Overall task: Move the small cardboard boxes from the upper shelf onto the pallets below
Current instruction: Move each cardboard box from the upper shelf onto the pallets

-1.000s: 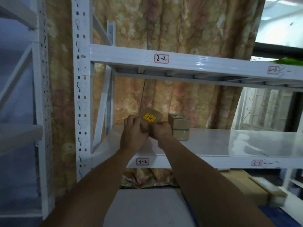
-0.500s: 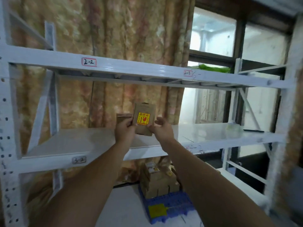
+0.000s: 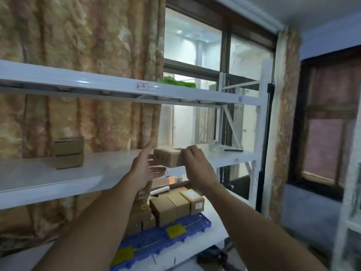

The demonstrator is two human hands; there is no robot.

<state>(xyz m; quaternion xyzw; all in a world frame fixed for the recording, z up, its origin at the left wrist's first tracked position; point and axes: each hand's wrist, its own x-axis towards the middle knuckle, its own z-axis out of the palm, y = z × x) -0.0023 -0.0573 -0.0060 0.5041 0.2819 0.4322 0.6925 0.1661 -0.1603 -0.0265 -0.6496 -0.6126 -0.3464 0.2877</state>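
1. A red-bordered label [image 3: 142,86] reading "2-3" is seen on the front beam of the top shelf [image 3: 97,83]; a smaller tag [image 3: 236,159] on the middle shelf's beam is too small to be read.
2. A small cardboard box [image 3: 167,157] is held in the air in front of the middle shelf [image 3: 58,178], its print blurred. The right hand [image 3: 192,165] is clamped on its right end; the left hand [image 3: 143,170] has its fingers [image 3: 156,171] spread apart, resting against the box's left side and underside.
3. Half a second ago the box was held upright with its yellow sticker facing the camera; it is now turned on its side, the sticker hidden, and the view has swung right.
4. Two stacked boxes [image 3: 68,152] are left on the middle shelf at 9 o'clock of the hands, well apart from them.
5. Below, at 6 o'clock, a blue pallet [image 3: 187,225] with yellow tags [image 3: 176,230] carries stacked boxes [image 3: 176,205]; its front rows lie bare.
6. A tape roll [image 3: 214,147] and a pen [image 3: 233,150] lie near the shelf's right edge.
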